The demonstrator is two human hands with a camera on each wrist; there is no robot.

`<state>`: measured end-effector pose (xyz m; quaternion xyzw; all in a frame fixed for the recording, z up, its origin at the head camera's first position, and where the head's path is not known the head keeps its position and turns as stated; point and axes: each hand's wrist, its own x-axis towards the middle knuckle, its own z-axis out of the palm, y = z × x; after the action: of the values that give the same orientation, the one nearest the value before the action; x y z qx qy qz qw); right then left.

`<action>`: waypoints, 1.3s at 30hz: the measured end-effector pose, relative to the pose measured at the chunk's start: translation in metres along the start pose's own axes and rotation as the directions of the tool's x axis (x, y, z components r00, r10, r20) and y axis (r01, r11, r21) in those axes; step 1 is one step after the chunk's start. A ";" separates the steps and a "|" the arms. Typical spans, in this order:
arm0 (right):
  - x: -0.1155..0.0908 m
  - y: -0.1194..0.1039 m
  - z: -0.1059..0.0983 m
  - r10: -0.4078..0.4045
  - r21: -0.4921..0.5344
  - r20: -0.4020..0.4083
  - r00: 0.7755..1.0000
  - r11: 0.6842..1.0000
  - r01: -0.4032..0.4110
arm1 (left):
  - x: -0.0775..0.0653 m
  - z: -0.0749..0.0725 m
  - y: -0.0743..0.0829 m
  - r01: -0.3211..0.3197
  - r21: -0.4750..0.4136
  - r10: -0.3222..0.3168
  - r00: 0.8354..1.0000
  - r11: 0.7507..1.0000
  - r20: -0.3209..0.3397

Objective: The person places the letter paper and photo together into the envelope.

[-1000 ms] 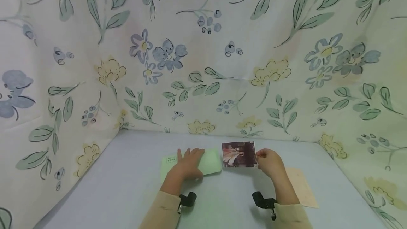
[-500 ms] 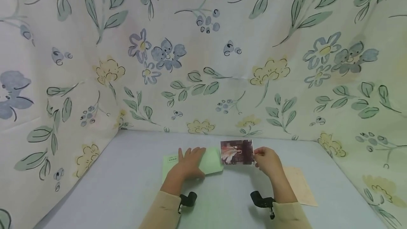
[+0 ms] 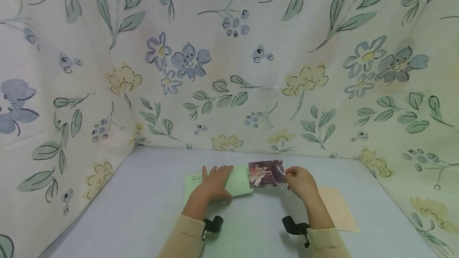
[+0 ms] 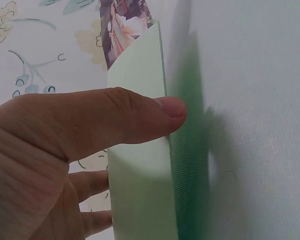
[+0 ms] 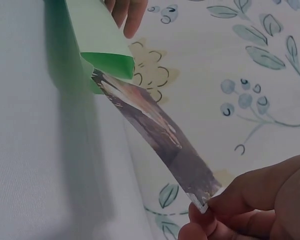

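A pale green envelope (image 3: 239, 182) with a small printed box at its left end is held by my left hand (image 3: 212, 188). The thumb lies along its near side and the fingers reach over to the far side. At its right end the mouth gapes, as the right wrist view shows the envelope (image 5: 100, 30) bulging apart. My right hand (image 3: 304, 183) pinches the right edge of a dark, glossy photo (image 3: 266, 173) of a figure in a pale flowing dress. The photo's (image 5: 160, 135) left edge is right at the envelope's mouth; whether any of it is inside, I cannot tell.
A peach-coloured sheet or envelope (image 3: 338, 212) lies flat on the white table (image 3: 122, 210), partly behind the right forearm. Flower-patterned cloth (image 3: 229, 110) stands around the back and sides. Black camera mounts (image 3: 214, 224) sit at both wrists.
The photo has shifted slightly left, closer against the envelope's mouth, and now looks a little bent. The left hand and envelope have barely moved, drifting slightly right.
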<state>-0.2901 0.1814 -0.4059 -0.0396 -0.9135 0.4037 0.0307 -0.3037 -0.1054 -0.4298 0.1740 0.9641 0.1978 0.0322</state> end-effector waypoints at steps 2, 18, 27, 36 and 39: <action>0.000 0.000 0.000 -0.004 -0.003 0.000 1.000 1.000 0.004 | 0.000 -0.001 0.001 0.001 0.000 -0.001 1.000 1.000 0.002; 0.002 0.004 0.001 0.008 -0.092 0.016 1.000 0.996 -0.006 | 0.003 0.005 0.000 -0.009 0.018 0.009 1.000 1.000 -0.010; 0.002 0.002 0.003 -0.029 -0.075 0.061 0.998 0.997 0.034 | 0.003 0.004 0.002 -0.022 0.011 0.022 1.000 1.000 -0.013; -0.001 0.001 0.005 -0.072 -0.125 0.110 0.991 0.989 0.086 | 0.002 0.002 0.005 -0.024 -0.007 0.024 1.000 1.000 -0.015; -0.001 0.002 0.004 -0.087 -0.144 0.117 0.989 0.984 0.103 | 0.001 0.002 0.004 -0.019 -0.012 0.019 1.000 1.000 -0.016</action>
<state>-0.2890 0.1796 -0.4099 0.0242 -0.9423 0.3338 -0.0035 -0.3031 -0.1009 -0.4303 0.1815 0.9615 0.2052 0.0235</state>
